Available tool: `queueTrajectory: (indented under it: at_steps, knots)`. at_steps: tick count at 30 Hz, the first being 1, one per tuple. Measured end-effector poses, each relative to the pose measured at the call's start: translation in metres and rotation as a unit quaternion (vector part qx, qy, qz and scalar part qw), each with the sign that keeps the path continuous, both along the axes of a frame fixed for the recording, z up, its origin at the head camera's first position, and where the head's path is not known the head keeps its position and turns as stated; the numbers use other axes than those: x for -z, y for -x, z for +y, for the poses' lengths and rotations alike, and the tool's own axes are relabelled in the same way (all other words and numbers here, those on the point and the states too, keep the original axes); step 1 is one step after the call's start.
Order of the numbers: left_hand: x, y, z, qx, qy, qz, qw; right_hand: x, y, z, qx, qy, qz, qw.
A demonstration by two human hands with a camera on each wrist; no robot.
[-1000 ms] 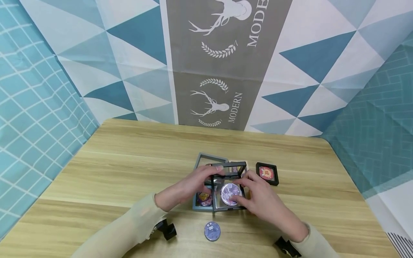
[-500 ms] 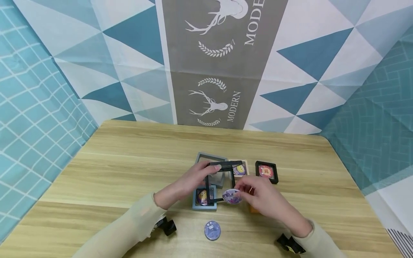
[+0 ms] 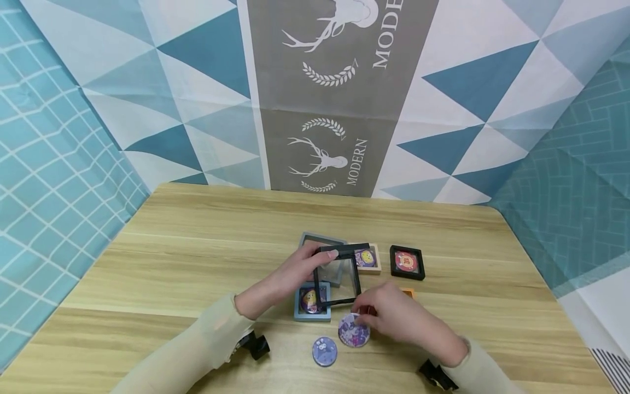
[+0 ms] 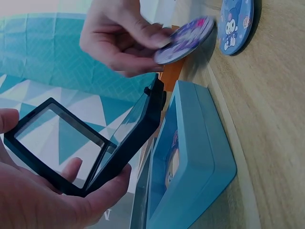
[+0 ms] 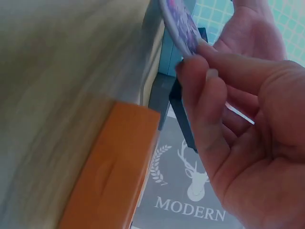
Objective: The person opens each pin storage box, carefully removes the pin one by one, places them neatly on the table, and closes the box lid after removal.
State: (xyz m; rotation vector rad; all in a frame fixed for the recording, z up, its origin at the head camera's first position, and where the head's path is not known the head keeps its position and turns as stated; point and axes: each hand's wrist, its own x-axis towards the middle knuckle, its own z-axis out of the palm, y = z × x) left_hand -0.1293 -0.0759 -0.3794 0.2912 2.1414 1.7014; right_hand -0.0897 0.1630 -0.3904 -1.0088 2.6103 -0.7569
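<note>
My left hand (image 3: 290, 276) holds a hinged black display frame (image 3: 338, 302) with clear panes. In the left wrist view its two halves stand apart at the hinge, the thumb and fingers around its edge. Between thumb and fingertips of my right hand (image 3: 394, 314) is a round purple button badge (image 3: 354, 331), gripped at its rim. The left wrist view shows that badge (image 4: 187, 40) tilted, just off the table. A smaller blue badge (image 3: 325, 351) lies flat on the wood to its left, its printed character visible in the left wrist view.
Behind the black frame are a blue framed badge (image 3: 297, 317), a grey frame (image 3: 315, 237) and a cream framed badge (image 3: 376, 268). Another black framed badge (image 3: 406, 262) lies to the right. An orange box (image 5: 112, 167) sits beside my right hand. A patterned wall cloth borders the table (image 3: 221, 219).
My right hand has taken the purple badge out of the black frame and carried it toward the table's front, near the blue badge. My left hand still holds the frame, now tipped more upright.
</note>
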Motion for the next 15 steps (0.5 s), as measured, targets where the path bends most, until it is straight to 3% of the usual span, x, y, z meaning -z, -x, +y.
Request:
queueTrajectory:
  at_steps: [5, 10, 15]
  knots:
    - [0.0, -0.002, 0.0, 0.011, 0.001, 0.002, 0.9999, 0.002, -0.004, -0.004, -0.013, -0.038, -0.059, 0.9975]
    - [0.0, -0.002, 0.0, 0.031, 0.004, 0.005, 0.9995, 0.002, -0.006, -0.004, -0.026, -0.046, -0.061, 0.9968]
    - [0.0, -0.002, -0.001, 0.047, -0.007, 0.015, 0.9988, -0.008, 0.002, 0.011, -0.007, -0.019, -0.04, 0.999]
